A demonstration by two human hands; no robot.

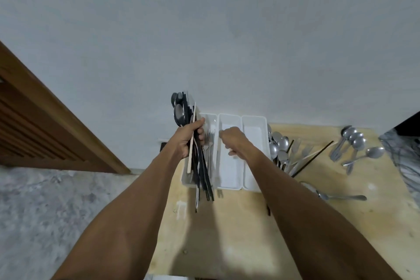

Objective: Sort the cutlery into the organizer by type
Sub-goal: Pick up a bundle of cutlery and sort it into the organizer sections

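Three white organizer trays stand side by side at the back of a pale wooden table, against the wall. My left hand is shut on a bundle of cutlery above the left tray: spoons, black chopsticks and one pale wooden chopstick. Forks lie in the left tray. My right hand hovers over the middle tray with fingers pinched on a thin grey fork. That fork hangs along the divider, and its tines pass the trays' front edge.
A loose pile of spoons, forks and chopsticks lies right of the trays. Several spoons sit farther right, and one spoon lies nearer me. A marbled surface borders the table's right edge. A wooden door stands at left.
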